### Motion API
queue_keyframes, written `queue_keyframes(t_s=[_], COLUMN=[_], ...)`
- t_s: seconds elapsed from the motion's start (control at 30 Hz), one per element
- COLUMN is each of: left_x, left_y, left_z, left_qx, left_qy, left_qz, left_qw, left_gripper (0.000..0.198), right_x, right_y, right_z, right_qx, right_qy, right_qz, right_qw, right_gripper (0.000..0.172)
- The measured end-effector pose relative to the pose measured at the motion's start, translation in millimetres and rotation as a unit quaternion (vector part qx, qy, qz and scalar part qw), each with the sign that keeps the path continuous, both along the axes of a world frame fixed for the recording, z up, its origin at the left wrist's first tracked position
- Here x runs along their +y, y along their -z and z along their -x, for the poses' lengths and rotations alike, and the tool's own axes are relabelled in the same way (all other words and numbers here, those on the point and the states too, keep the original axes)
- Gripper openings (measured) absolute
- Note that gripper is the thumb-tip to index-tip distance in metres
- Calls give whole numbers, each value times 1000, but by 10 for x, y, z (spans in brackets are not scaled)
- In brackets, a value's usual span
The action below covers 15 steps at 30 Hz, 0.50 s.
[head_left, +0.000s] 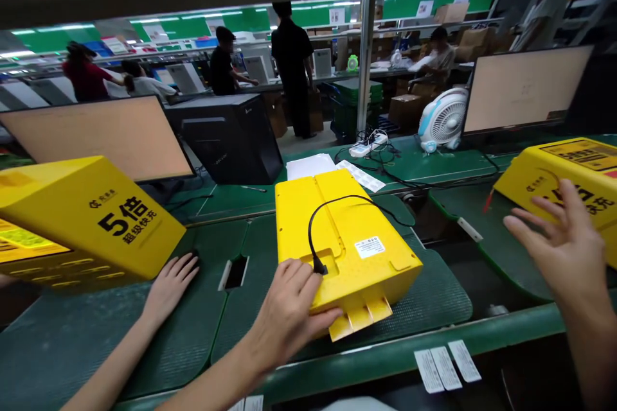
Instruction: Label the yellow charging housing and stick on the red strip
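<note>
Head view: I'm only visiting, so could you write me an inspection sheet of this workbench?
Surface: green bench mat, with a slot cut-out.
Job's things: yellow case lying flat mid-bench, with a white label on it.
Clutter: left yellow box; right yellow box; paper slips at the front edge; white sheets behind.
Hands: left hand grips the case's near corner; right hand open, fingers spread, by the right yellow box; co-worker's hand rests on the mat.
Cables: black cable plugged into the case; power strip with leads behind.
Surroundings: left monitor; right monitor; computer tower; white fan; people at far benches.
</note>
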<state>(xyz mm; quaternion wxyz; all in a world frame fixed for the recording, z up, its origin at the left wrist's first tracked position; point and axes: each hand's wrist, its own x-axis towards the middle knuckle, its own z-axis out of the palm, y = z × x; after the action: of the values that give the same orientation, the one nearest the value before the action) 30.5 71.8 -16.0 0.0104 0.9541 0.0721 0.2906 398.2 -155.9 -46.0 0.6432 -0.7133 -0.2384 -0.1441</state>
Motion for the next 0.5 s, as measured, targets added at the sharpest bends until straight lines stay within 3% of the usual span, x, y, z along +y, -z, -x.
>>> queue_keyframes(t_s=[0.07, 0.13, 0.2, 0.27, 0.3, 0.37, 0.43, 0.5], left_x=[54, 156, 352, 646, 815, 1149, 1409, 1549], left_y=[-407, -901, -1369, -1694, -1780, -1795, -1646, -1401], left_z=[-65, -153, -271, -413, -485, -614, -683, -649], left_qx=[7, 28, 80, 136, 150, 168, 180, 139], left_qy=[-15, -51, -113, -178, -195, -192, -167, -155], left_qz=[58, 161, 308, 432, 476, 542, 594, 610], left_qw=[998, 985, 941, 874, 844, 800, 766, 765], left_gripper=[31, 38, 48, 56, 58, 60, 60, 61], right_x=[40, 143, 323, 575, 717, 1001, 1241, 1408], right_y=[-86, -206, -307, -370, -389, -413, -426, -420], right_z=[129, 291, 460, 597, 647, 718, 769, 813], right_qx=[29, 21, 8, 28, 49, 103, 153, 180], right_qy=[-122, -218, -293, -349, -370, -388, -388, -382], right_qz=[-26, -36, -53, -90, -113, -163, -202, -227], right_qw=[992, 975, 955, 932, 921, 901, 886, 878], right_gripper=[128, 115, 105, 99, 97, 95, 98, 100])
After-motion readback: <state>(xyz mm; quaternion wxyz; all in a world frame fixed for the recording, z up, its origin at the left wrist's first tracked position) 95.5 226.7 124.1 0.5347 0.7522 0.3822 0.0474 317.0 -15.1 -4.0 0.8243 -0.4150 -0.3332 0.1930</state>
